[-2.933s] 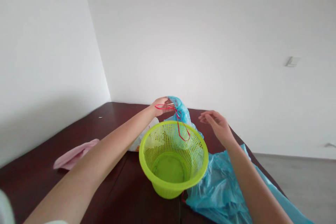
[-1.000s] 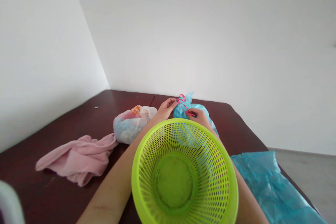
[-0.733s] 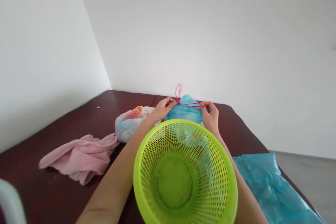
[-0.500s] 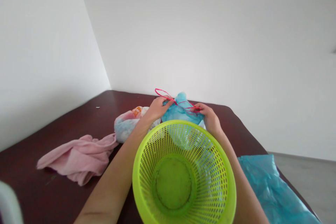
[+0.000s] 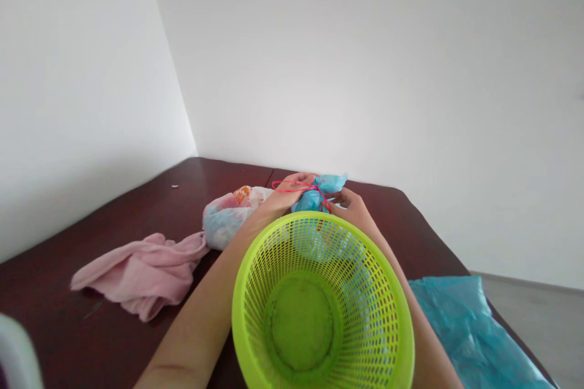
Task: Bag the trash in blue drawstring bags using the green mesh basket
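Beyond the green basket, a blue plastic bag (image 5: 308,201) has its top gathered into a tuft that tips to the right. A thin red drawstring (image 5: 285,182) crosses the gathered neck, with a loop sticking out to the left. My left hand (image 5: 296,183) is closed at the neck, its fingertips partly behind the bag. Curled at the bag's right side, my right hand (image 5: 349,203) seems to pinch the drawstring; its fingertips are partly hidden. The green mesh basket (image 5: 301,322) is tilted toward me between my forearms and hides the lower part of the bag.
A white printed plastic bag (image 5: 225,222) and a crumpled pink cloth (image 5: 148,273) lie left on the dark red table (image 5: 109,228). Flat blue plastic (image 5: 469,322) lies at the right edge. White walls (image 5: 342,61) stand behind. A pale rounded object (image 5: 16,352) shows at lower left.
My hands have come closer together at the bag's neck; the left moved right, the right slightly left and down. The bag's tuft now leans right instead of standing up.
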### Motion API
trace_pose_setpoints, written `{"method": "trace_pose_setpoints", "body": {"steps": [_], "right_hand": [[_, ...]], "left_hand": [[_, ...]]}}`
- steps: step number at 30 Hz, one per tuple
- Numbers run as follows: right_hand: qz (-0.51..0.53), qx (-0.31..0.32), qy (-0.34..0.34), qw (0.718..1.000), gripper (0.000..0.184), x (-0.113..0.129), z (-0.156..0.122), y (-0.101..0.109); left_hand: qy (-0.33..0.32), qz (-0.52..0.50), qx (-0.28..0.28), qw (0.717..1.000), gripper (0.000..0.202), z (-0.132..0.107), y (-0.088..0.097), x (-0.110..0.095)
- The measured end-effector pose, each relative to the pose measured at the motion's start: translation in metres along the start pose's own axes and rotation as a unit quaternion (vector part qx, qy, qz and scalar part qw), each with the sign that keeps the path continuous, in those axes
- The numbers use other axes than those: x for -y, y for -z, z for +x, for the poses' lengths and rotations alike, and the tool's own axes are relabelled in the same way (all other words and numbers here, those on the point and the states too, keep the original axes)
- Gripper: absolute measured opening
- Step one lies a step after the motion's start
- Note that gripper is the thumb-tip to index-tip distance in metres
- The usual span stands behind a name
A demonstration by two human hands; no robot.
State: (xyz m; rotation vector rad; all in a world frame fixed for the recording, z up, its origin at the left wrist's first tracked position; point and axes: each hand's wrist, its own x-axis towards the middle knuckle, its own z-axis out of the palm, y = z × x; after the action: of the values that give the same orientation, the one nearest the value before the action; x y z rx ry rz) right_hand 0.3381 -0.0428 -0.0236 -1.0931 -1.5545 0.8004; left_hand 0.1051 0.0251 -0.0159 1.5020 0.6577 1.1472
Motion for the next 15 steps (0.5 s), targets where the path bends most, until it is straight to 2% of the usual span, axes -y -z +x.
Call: {"method": "trace_pose_setpoints", "body": {"steps": [4, 6, 8, 12, 15], "right_hand": [[0.071, -0.013, 0.015, 0.997, 0.047, 0.0033, 0.0017, -0.0038], [0.085, -0.029, 0.018, 0.996, 0.044, 0.0035, 0.0020, -0.0034], [0.077, -0.049, 0.026, 0.995, 0.044, 0.0030, 0.0030, -0.0012], [0.075, -0.080, 0.035, 0.993, 0.046, 0.0036, 0.0047, 0.0008], [0.093, -0.058, 0.039, 0.993, 0.050, 0.0077, 0.0028, -0.0051]], "left_hand": [[0.006, -0.051, 0.107, 0.993, 0.080, -0.0042, -0.0064, -0.0071], [0.000, -0.044, 0.137, 0.990, 0.079, -0.0060, -0.0079, -0.0095], [-0.010, 0.007, 0.120, 0.993, 0.064, -0.0061, -0.0077, -0.0107], [-0.051, 0.121, 0.028, 0.991, 0.028, -0.0026, -0.0052, -0.0112], [-0.073, 0.118, 0.016, 0.990, 0.027, -0.0014, -0.0064, -0.0108]]}}
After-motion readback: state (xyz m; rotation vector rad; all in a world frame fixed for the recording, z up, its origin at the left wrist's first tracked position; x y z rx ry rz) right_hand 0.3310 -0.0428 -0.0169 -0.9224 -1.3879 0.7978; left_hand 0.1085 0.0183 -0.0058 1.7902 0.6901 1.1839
